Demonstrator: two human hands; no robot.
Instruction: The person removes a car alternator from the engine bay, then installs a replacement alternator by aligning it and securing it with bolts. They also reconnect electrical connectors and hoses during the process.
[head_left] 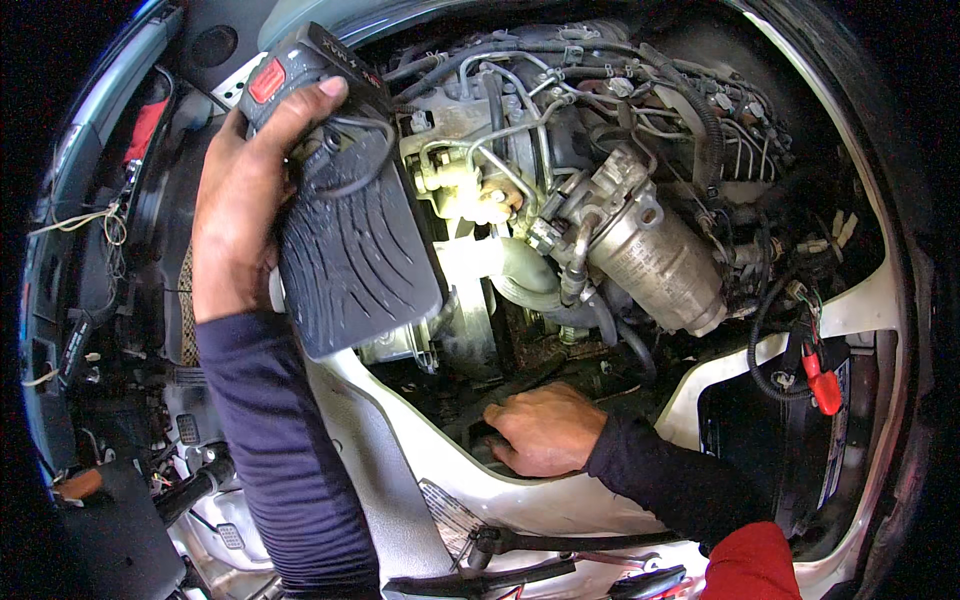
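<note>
My left hand (pixel 245 190) grips a black cordless work light (pixel 365 250) with a red button and a ribbed flat side, its thumb lying across the top. The light throws a bright patch onto the metal parts of the engine (pixel 470 190). Lower down, my right hand (pixel 545 430) reaches into the bay beside the white body frame (pixel 450 450), back of the hand up and fingers curled. Whatever those fingers touch or hold is hidden. Above it hangs a silver cylindrical filter housing (pixel 665 255), with a pale curved hose (pixel 525 275) to its left.
Metal pipes (pixel 510 130) and cables cross the engine's top. A black battery (pixel 770 440) and a red terminal cover (pixel 822 385) are at the right. Along the lower edge lie a long dark-handled tool (pixel 580 541) and other tools. Pedals (pixel 230 536) show at lower left.
</note>
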